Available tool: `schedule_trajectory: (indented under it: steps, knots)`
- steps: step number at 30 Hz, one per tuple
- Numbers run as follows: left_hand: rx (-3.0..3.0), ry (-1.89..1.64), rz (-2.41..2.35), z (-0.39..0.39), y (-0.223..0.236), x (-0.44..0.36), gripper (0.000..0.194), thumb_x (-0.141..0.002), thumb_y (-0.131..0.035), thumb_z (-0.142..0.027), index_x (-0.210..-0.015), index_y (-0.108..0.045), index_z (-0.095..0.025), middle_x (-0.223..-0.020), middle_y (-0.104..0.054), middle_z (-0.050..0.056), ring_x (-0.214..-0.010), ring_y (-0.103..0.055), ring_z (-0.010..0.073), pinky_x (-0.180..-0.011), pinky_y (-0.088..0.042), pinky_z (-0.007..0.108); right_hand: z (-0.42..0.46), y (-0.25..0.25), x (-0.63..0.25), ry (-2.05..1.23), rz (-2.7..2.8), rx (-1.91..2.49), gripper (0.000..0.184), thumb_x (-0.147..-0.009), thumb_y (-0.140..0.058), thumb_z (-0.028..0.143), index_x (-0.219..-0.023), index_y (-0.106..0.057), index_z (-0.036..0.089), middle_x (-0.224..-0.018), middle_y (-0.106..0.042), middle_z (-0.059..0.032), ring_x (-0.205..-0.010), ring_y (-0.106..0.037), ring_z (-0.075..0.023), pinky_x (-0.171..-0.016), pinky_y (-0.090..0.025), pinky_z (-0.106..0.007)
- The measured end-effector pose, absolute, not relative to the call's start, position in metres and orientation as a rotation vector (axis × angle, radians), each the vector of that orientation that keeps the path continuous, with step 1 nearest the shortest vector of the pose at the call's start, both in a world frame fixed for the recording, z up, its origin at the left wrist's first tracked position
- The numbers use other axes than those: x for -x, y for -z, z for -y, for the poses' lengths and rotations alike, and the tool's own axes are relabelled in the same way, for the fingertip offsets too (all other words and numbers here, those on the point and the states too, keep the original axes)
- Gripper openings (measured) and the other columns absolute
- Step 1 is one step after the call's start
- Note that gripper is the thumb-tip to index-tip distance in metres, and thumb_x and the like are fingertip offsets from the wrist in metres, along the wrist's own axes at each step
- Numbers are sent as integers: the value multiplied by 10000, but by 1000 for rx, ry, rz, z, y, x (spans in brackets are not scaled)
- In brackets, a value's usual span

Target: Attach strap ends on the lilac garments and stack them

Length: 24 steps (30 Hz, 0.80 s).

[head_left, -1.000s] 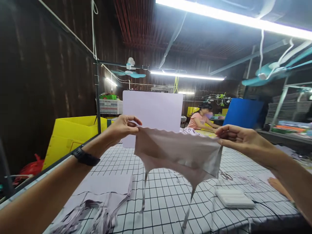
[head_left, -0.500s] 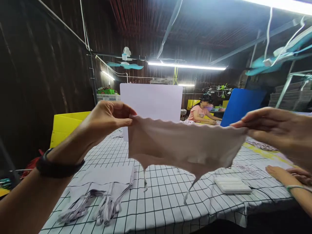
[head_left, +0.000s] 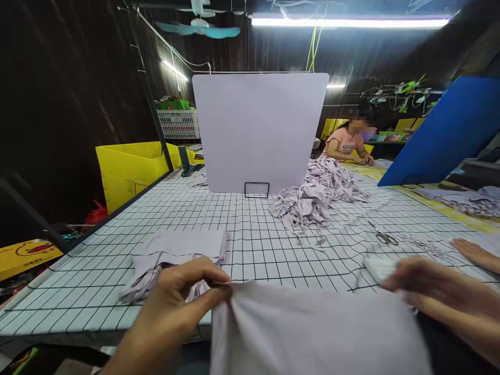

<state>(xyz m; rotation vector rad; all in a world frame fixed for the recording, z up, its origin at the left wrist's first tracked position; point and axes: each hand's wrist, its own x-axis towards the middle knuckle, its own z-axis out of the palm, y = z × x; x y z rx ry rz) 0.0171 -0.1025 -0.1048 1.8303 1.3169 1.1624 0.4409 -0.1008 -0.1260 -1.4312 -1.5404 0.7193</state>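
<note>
A pale lilac garment (head_left: 320,328) of thin cloth hangs stretched between my hands at the table's near edge. My left hand (head_left: 187,302) pinches its upper left corner between thumb and fingers. At the upper right corner is my right hand (head_left: 441,297), blurred, its fingers closed on the cloth. The garment's lower part is cut off by the frame. Just beyond my left hand lies a neat stack of similar garments (head_left: 183,245), straps toward me. A white flat block (head_left: 378,268) sits partly behind my right hand.
A white board (head_left: 261,130) stands upright on the checked table (head_left: 156,208). Beside it are heaped garments (head_left: 308,203), with scissors (head_left: 385,235) farther right. Another person's hand (head_left: 476,252) rests at the right edge. A blue board (head_left: 441,135) and a seated person (head_left: 346,143) are beyond.
Both hands have lowered the garment from chest height toward the table's near edge. The view has tilted down, bringing the heap and scissors into sight.
</note>
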Motion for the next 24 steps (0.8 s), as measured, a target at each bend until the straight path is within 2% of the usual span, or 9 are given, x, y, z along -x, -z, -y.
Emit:
schedule_trajectory:
  steps: [3, 7, 13, 18, 21, 24]
  knots:
    - [-1788, -969, -1439, 52, 148, -38, 93, -748, -687, -277, -788, -764, -243, -763, -728, 34, -743, -654, 233, -702, -515, 351, 41, 163, -419, -924, 1636, 1468, 218, -736, -722, 395, -900, -688, 256, -910, -794, -111, -864, -750, -326, -710, -603, -429]
    - [-1820, -758, -1636, -6, 192, -51, 130, -760, -604, -131, -786, -719, -186, -703, -677, 21, -685, -601, 200, -657, -446, 311, -28, 204, -392, -905, 1708, 1552, 153, -646, -571, 242, -787, -624, 217, -801, -780, -87, -810, -739, -267, -738, -552, -371]
    - [-1834, -617, -1811, -54, 216, -58, 193, -774, -581, -46, -845, -703, -177, -663, -606, -5, -684, -585, 173, -626, -418, 263, -82, 222, -389, -781, 1762, 1665, 259, -604, -520, 130, -801, -657, 225, -882, -787, -44, -834, -717, -222, -733, -518, -306]
    - [-1839, -567, -1835, -80, 230, -77, 208, -793, -604, -50, -905, -714, -187, -713, -644, 10, -733, -620, 183, -637, -440, 263, -100, 226, -406, -560, 1726, 1811, 362, -660, -535, 128, -964, -696, 238, -746, -735, -1, -736, -693, -222, -719, -517, -323]
    - [-1881, -534, -1831, -86, 233, -81, 237, -824, -593, -58, -985, -717, -181, -757, -677, 26, -769, -644, 195, -676, -474, 277, -80, 237, -410, -413, 1682, 1857, 407, -732, -532, 165, -1106, -687, 217, -935, -751, -59, -856, -703, -242, -773, -531, -346]
    - [-1949, -502, -1807, -89, 230, -77, 279, -861, -569, -69, -1079, -707, -175, -857, -720, 47, -831, -672, 205, -733, -516, 292, -46, 251, -408, -306, 1667, 1880, 339, -860, -509, 317, -1126, -682, 197, -1043, -728, -112, -864, -691, -263, -746, -548, -375]
